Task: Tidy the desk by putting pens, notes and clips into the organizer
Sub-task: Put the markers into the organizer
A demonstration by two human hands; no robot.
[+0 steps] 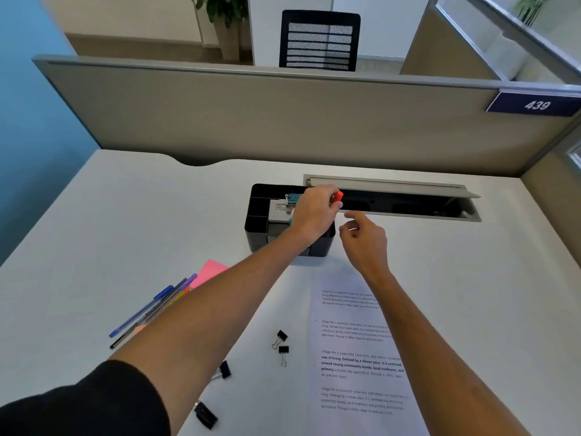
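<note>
1. Organizer (256,226): black, compartmented box at the far middle of the white bench (125,215), just in front of an open cable tray (408,204). Already holds a small printed box and a card; the left compartments look empty.
2. Left hand (314,212): over the organizer's right side, fingers curled round a red object (338,196), of which only the tip shows. Likely a marker or pen cap; cannot tell which.
3. Right hand (364,240): just right of the organizer, holding nothing, fingers loosely bent, forefinger extended toward the red object.
4. Pens (151,309): bundle of blue, purple, orange and dark barrels lying slantwise at near left, partly hidden by the left forearm. Judged light, stiff and smooth, apt to roll; best gathered mid-barrel and stood upright in a tall compartment.
5. Pink notes (209,272): pad touching the far end of the pens. Judged soft and light; lift by the edges as one block.
6. Binder clips (281,343): a pair at near centre, two more (224,369) (206,415) nearer the body. Judged small, hard and springy; pinch by the black body, not the wire loops.
7. Printed sheet (361,357): flat at near right, limp, easily creased.
</note>
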